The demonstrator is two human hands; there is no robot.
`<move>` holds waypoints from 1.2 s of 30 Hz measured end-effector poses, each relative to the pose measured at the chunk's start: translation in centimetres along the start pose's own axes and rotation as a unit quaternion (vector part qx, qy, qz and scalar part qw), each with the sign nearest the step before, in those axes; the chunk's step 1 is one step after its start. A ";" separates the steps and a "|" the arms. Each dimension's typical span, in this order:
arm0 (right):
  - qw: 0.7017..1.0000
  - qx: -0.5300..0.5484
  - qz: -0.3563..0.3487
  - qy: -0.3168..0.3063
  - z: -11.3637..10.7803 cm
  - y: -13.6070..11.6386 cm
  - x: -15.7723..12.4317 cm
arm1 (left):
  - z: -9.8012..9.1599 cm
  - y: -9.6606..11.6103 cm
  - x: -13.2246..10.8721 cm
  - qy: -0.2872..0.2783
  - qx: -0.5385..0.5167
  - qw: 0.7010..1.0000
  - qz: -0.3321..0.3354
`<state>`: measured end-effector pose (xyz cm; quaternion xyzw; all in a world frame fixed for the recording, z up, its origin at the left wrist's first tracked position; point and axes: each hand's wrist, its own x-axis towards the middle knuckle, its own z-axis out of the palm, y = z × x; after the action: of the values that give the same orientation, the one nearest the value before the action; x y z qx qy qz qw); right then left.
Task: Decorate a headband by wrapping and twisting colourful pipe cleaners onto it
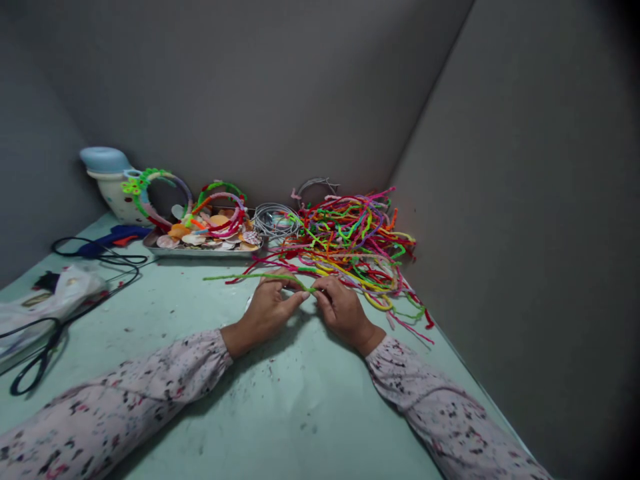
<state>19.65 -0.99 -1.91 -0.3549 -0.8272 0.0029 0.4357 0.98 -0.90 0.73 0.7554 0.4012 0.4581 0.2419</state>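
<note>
Green stem [250, 276], fuzzy, is between our two hands, over the pale table [280, 413]. Our left hand [270, 310] has thumb and index pinching it near its right end; the long tail runs left past the knuckles to a free tip. Our right hand [346, 312] pinches the right end, fingertips just beside the left's; its other fingers are curled, exact contact hidden. Multicolour pile [350, 233] of stems sits just beyond our right hand. Left of that: wire coil [260, 220], then metal tray [205, 253] full of shells [219, 220]. Wrapped hoop [187, 190] with yellow-green flowers stands at the tray's left end; we can't tell if it's inside. Far left: blue-lidded cup [115, 193], blue glue gun [117, 235], dark cord [43, 363], plastic bag [75, 287]. Any print on the bag is too blurred for us to read.
</note>
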 end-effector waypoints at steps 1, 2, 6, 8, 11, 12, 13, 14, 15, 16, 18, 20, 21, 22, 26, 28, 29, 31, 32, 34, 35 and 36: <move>1.000 0.001 0.002 0.001 0.0 0.0 0.0 | 0.0 0.0 0.0 0.001 0.002 1.000 0.002; 1.000 0.003 0.004 0.003 0.0 0.0 0.0 | 0.0 0.0 0.1 0.002 0.007 1.000 0.007; 1.000 0.014 0.019 0.012 0.1 0.1 -0.1 | -0.1 0.0 0.1 0.010 0.062 0.998 0.032; 1.000 0.015 0.023 0.010 0.1 0.2 -0.2 | -0.1 -0.1 0.1 0.014 0.077 0.996 0.037; 1.000 0.010 0.018 0.001 0.1 0.2 -0.2 | 0.0 -0.4 0.0 0.020 0.075 0.996 0.033; 1.000 0.008 0.016 -0.002 0.1 0.2 -0.2 | 0.0 -0.5 0.0 0.019 0.078 0.996 0.033; 1.000 0.006 0.013 -0.005 0.1 0.2 -0.2 | 0.0 -0.5 0.0 0.017 0.085 0.996 0.034; 1.000 0.005 0.012 -0.008 0.1 0.1 -0.2 | 0.0 -0.6 0.0 0.015 0.093 0.995 0.036; 1.000 0.005 0.011 -0.010 0.1 0.1 -0.1 | -0.1 -0.6 0.0 0.012 0.099 0.994 0.038; 1.000 0.007 0.009 -0.012 0.1 0.1 -0.1 | -0.1 -0.5 0.0 0.010 0.102 0.994 0.040; 1.000 0.012 0.004 -0.015 0.0 0.1 -0.1 | -0.2 -0.4 0.0 0.009 0.105 0.993 0.045; 1.000 0.018 0.001 -0.016 0.0 0.0 0.0 | -0.3 -0.3 0.1 0.010 0.109 0.993 0.053; 1.000 0.021 0.000 -0.016 0.0 0.0 0.0 | -0.3 -0.3 0.1 0.012 0.111 0.992 0.057; 1.000 0.026 0.001 -0.017 0.0 0.0 0.0 | -0.3 -0.2 0.1 0.013 0.112 0.992 0.060; 0.999 0.048 0.014 -0.011 -0.1 -0.2 0.0 | -0.2 -0.4 0.1 0.011 0.112 0.992 0.057; 0.998 0.060 0.020 -0.015 -0.1 -0.3 0.0 | -0.2 -0.5 0.0 0.004 0.113 0.992 0.050; 0.998 0.063 0.020 -0.019 -0.1 -0.3 0.0 | -0.1 -0.6 0.0 -0.001 0.113 0.993 0.046; 0.997 0.064 0.023 -0.022 0.0 -0.2 0.0 | 0.0 -0.8 -0.1 -0.007 0.114 0.993 0.041; 0.998 0.061 0.025 -0.020 0.0 -0.2 0.0 | 0.1 -0.9 -0.1 -0.007 0.116 0.992 0.040; 0.998 0.055 0.030 -0.016 0.1 -0.1 0.0 | 0.2 -1.0 -0.2 -0.008 0.119 0.992 0.043; 0.998 0.053 0.031 -0.017 0.1 -0.1 -0.1 | 0.2 -1.1 -0.2 -0.008 0.121 0.992 0.047; 0.998 0.051 0.030 -0.019 0.1 -0.1 -0.1 | 0.2 -1.0 -0.2 -0.010 0.122 0.991 0.050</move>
<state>19.56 -1.04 -2.02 -0.3569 -0.8228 0.0650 0.4376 0.69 -0.44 -0.20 0.8030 0.4132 0.4097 0.1286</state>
